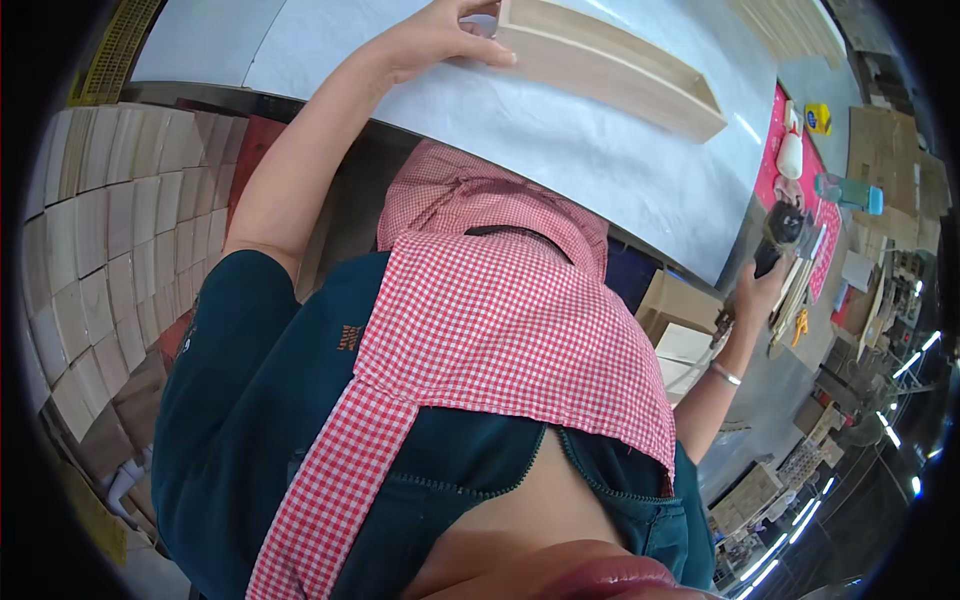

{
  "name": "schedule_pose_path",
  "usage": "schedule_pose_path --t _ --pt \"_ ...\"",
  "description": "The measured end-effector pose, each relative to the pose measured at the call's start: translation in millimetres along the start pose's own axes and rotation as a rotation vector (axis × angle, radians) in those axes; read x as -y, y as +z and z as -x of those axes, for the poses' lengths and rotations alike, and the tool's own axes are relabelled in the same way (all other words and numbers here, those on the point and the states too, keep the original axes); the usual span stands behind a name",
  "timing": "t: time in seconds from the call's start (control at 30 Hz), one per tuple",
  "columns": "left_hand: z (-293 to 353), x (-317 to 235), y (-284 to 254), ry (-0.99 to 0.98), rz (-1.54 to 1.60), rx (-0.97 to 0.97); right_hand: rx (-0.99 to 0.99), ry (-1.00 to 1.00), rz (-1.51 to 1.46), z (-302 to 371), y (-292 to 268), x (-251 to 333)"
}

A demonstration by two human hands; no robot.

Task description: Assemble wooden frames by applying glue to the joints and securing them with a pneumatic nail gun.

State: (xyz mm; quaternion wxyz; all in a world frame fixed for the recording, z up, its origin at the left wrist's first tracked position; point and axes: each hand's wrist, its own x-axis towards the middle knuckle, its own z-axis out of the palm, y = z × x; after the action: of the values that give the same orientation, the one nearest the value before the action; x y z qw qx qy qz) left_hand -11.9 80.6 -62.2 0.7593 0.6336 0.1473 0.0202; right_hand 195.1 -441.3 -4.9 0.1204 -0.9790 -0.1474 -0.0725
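Note:
My left hand [445, 42] is at the left end of a long, narrow box of pale wood [610, 75]. Its thumb lies along the near side and the other fingers curl behind the end, partly cut off by the picture's upper edge. The box rests on a white, marbled tabletop [480, 125]. Off to the right, past the table's corner, my right hand [758, 292] is closed around a dark handheld tool [780, 235] with a rounded black end. What kind of tool it is cannot be made out.
Stacked wooden pieces [120, 240] stand at the left, below a yellow crate [115, 50]. Thin wooden boards [790, 30] lie at the far right. A side surface holds a white bottle [790, 158], a teal container [850, 194], a yellow package [818, 119] and an orange tool [800, 327].

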Motion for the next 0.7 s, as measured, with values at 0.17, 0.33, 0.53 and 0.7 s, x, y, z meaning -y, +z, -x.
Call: schedule_pose_path --t 0.17,0.33,0.53,0.7 --pt "-3.3 -3.8 -11.8 -0.064 -0.027 -0.042 0.106 0.119 0.270 -17.1 17.0 -58.5" --pt "-9.4 -15.8 -7.3 -0.179 0.126 -0.096 0.095 0.134 0.310 -22.1 40.3 -83.0" --pt "-7.9 -27.6 -6.3 -0.182 0.207 -0.070 0.089 0.199 0.300 -21.6 47.8 -62.7" --pt "-13.7 -19.5 -8.4 -0.158 0.096 -0.119 -0.029 0.077 0.275 -13.4 58.8 -81.4"
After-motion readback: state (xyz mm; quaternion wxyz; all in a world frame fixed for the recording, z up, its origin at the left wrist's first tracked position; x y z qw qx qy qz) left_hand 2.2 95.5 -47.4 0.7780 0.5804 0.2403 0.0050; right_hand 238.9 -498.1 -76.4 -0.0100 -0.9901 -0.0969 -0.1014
